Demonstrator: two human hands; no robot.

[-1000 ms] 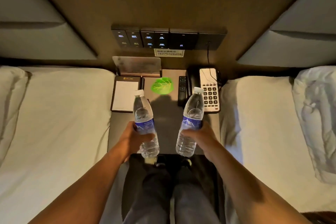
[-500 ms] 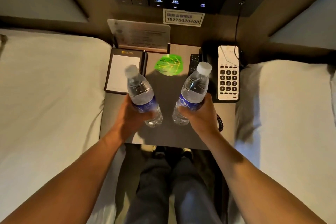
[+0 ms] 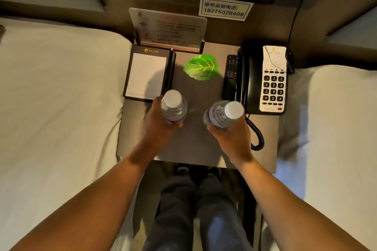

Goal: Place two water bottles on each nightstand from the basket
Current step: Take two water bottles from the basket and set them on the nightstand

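Observation:
I look almost straight down on a grey nightstand (image 3: 193,149) between two beds. My left hand (image 3: 158,126) grips a clear water bottle with a white cap (image 3: 173,106), held upright over the nightstand's middle left. My right hand (image 3: 232,138) grips a second white-capped water bottle (image 3: 223,114) beside the phone, its cap leaning slightly to the right. Whether the bottles' bases touch the surface is hidden by the bottles and my hands. No basket is in view.
On the nightstand's far half lie a notepad in a black holder (image 3: 145,74), a pencil (image 3: 170,71), a green leaf-shaped card (image 3: 201,67), a black remote (image 3: 230,76) and a corded phone (image 3: 263,79). An upright sign (image 3: 169,28) stands at the back. White beds (image 3: 51,108) flank both sides.
My head has come closer and tipped further down, so the bottles now show from above. Both hands have brought the bottles lower over the nightstand's middle.

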